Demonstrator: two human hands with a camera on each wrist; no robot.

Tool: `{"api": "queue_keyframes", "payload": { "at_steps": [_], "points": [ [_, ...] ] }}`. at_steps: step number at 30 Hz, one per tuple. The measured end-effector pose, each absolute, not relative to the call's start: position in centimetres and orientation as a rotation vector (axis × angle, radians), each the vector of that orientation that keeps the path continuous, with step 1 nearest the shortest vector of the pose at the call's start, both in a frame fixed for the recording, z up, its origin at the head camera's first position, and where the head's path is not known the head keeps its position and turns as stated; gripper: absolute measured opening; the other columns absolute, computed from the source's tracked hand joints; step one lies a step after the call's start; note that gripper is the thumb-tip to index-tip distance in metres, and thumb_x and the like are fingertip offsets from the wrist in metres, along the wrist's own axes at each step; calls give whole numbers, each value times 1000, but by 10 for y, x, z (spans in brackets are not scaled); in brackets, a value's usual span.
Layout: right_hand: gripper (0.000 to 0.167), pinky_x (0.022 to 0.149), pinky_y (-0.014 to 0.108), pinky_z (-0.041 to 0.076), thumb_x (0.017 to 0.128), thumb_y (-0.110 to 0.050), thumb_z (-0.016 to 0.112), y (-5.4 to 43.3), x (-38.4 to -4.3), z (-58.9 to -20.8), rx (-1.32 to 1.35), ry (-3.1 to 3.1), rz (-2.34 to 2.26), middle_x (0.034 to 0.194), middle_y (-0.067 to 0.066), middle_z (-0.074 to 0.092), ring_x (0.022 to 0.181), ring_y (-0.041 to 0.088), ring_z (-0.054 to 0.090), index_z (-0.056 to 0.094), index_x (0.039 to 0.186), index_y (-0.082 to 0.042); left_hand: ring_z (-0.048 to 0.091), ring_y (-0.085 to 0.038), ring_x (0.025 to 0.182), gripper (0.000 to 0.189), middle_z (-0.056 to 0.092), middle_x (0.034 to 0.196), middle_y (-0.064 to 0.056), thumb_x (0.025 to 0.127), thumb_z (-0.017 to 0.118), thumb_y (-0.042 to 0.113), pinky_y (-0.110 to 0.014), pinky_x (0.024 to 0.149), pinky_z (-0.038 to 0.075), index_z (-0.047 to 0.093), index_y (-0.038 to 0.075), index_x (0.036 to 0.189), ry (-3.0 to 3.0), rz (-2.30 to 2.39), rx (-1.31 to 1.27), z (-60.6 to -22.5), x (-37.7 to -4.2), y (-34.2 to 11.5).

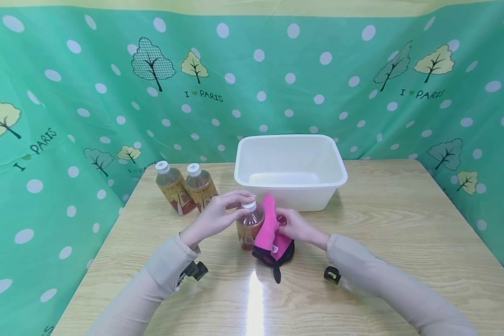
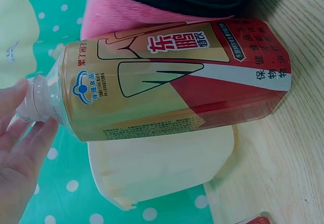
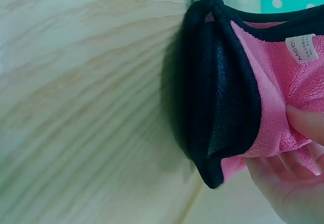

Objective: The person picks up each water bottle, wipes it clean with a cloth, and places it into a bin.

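Observation:
Near the middle of the table, my left hand (image 1: 221, 215) pinches the white cap (image 1: 249, 205) of an upright drink bottle (image 1: 248, 234). Its gold and red label (image 2: 172, 82) fills much of the left wrist view. Just right of the bottle, my right hand (image 1: 297, 227) grips a pink towel (image 1: 267, 228) with dark trim and a small white tag (image 3: 302, 48). The folded towel overlaps the bottle's right side in the head view. Its dark-edged lower end (image 3: 223, 92) hangs close to the table, and the thumb lies on the pink fabric.
A white plastic tub (image 1: 291, 186) stands behind the bottle and towel. Two similar capped bottles, one farther left (image 1: 175, 189) and one nearer bottle (image 1: 202, 186), stand at the back left. A green dotted curtain (image 1: 277, 93) surrounds the wooden table (image 1: 403, 224).

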State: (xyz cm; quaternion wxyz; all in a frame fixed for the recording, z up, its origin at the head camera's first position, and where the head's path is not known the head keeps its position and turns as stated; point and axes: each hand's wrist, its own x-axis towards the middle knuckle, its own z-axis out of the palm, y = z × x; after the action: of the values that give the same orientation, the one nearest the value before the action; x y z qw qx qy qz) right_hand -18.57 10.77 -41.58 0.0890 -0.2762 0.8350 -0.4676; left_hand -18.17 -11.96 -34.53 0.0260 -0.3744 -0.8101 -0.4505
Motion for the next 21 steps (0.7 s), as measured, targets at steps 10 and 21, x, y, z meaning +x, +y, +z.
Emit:
{"api": "queue_keyframes", "payload": {
  "at_steps": [10, 21],
  "points": [
    [25, 69, 22, 51, 72, 6, 62, 108, -185, -434, -867, 2537, -1333, 90, 13, 63, 80, 20, 60, 59, 96, 1, 55, -21, 104, 21, 58, 112, -11, 80, 62, 4, -26, 89, 45, 62, 1, 101, -2497, -1403, -1155, -348, -181, -119],
    [12, 74, 30, 52, 73, 8, 62, 125, -180, -424, -847, 2414, -1521, 87, 14, 60, 84, 27, 59, 56, 81, 1, 57, -19, 101, 23, 58, 114, -8, 78, 64, 5, -30, 90, 45, 61, 4, 102, -2478, -1225, -1131, -346, -178, -116]
  ]
}}
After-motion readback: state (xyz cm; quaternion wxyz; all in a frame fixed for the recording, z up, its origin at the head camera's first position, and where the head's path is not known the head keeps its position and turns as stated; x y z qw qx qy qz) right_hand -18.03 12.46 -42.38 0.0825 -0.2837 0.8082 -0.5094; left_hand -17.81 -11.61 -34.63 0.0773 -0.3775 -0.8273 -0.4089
